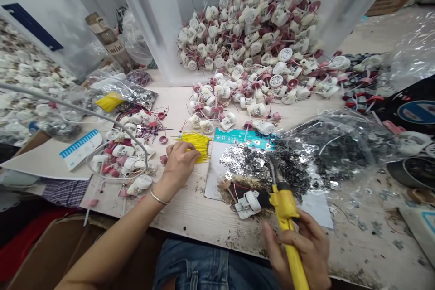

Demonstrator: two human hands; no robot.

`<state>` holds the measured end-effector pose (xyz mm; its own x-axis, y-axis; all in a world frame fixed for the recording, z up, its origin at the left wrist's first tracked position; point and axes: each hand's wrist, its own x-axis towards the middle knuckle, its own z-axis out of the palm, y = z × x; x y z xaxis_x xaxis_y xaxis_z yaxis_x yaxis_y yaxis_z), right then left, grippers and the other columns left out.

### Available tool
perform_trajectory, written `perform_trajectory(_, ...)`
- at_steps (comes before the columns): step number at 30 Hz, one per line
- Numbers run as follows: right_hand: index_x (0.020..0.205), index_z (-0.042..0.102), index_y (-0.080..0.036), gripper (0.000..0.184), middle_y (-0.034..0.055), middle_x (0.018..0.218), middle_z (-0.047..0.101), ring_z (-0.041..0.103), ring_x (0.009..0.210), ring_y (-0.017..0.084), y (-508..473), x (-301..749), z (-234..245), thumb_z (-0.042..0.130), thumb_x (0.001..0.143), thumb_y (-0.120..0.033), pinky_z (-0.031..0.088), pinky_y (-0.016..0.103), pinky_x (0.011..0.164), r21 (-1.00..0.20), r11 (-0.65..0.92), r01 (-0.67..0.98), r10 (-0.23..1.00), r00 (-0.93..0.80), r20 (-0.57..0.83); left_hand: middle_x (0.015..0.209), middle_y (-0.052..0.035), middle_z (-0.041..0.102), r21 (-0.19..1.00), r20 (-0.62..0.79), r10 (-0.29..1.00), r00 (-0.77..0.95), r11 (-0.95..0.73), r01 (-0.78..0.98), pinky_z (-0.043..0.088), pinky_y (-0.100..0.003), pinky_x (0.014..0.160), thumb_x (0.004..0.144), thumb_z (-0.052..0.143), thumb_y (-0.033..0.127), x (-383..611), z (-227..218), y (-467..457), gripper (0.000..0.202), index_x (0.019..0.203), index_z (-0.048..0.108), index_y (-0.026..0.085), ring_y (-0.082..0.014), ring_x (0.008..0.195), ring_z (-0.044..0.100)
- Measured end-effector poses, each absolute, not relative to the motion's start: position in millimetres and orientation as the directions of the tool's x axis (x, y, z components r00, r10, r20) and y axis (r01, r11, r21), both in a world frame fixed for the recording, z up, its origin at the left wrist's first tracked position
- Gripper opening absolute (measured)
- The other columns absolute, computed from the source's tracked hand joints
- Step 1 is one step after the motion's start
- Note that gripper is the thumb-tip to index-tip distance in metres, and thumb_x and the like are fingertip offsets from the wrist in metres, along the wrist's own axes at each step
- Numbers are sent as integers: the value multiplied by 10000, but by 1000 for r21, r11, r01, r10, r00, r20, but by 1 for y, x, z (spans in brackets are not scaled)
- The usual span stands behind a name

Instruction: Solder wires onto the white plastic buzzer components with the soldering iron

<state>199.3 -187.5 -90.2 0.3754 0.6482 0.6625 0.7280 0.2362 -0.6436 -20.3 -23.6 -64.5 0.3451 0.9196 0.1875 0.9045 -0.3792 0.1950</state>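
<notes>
Head: left hand point(179, 166) against yellow wires point(196, 146)

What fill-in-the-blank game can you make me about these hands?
The right hand grips a soldering iron with a ____ handle.
The left hand touches a bundle of thin yellow ____.
A thin metal bangle circles the ____ wrist.

Missing words: yellow, wires, left.

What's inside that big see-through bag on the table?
The clear plastic bag holds lots of tiny shiny metal pieces, dark and silver. The pieces underneath are covered by the ones on top, so they cannot be seen.
</notes>
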Motion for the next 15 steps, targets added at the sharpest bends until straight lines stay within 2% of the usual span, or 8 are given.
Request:
perform_trajectory(3,766,563,-171,163,72,1205,494,627,990,147,-173,193,-91,698,735,-86,594,244,730,-616,299,728,736,235,635,1004,-79,668,155,347,856,382,-454,877,390,-409,892,879,555,163,-23,-61,-27,177,787,700,207,-252,1019,540)
perform_trajectory(6,787,559,-165,157,77,1234,478,624,1020,154,-165,194,-94,660,747,-52,595,241,752,-617,327,715,764,185,618,1012,-102,665,245,438,795,419,-554,795,413,-388,905,913,491,160,-12,-46,-43,185,865,668,179,-229,1019,556)
perform_trajectory(8,781,561,-161,152,83,1252,490,636,1011,164,-169,199,-95,660,741,-51,597,242,740,-625,336,705,766,182,617,881,-60,680,377,349,793,499,-607,700,431,-361,858,927,464,163,1,-35,-62,190,909,650,195,-188,888,590)
perform_trajectory(10,793,577,-169,138,75,1256,529,652,1000,173,-180,205,-93,645,748,-58,600,252,726,-635,334,697,756,204,622,797,-17,681,507,154,775,612,-594,624,417,-371,855,928,478,192,15,-29,-85,170,919,645,224,-167,796,601)
perform_trajectory(13,898,601,-187,210,64,1185,620,671,974,186,-207,211,-84,666,730,-79,602,263,701,-655,306,691,706,297,643,850,-13,686,630,-101,732,674,-477,613,405,-388,892,908,523,202,30,-32,-112,118,889,636,226,-174,841,613)
perform_trajectory(15,954,621,-199,270,51,1102,670,688,918,181,-229,212,-76,696,712,-105,599,259,695,-672,227,705,725,339,600,889,-29,680,672,-157,752,641,-394,627,437,-356,862,905,514,174,35,-40,-121,123,914,630,212,-180,876,610)
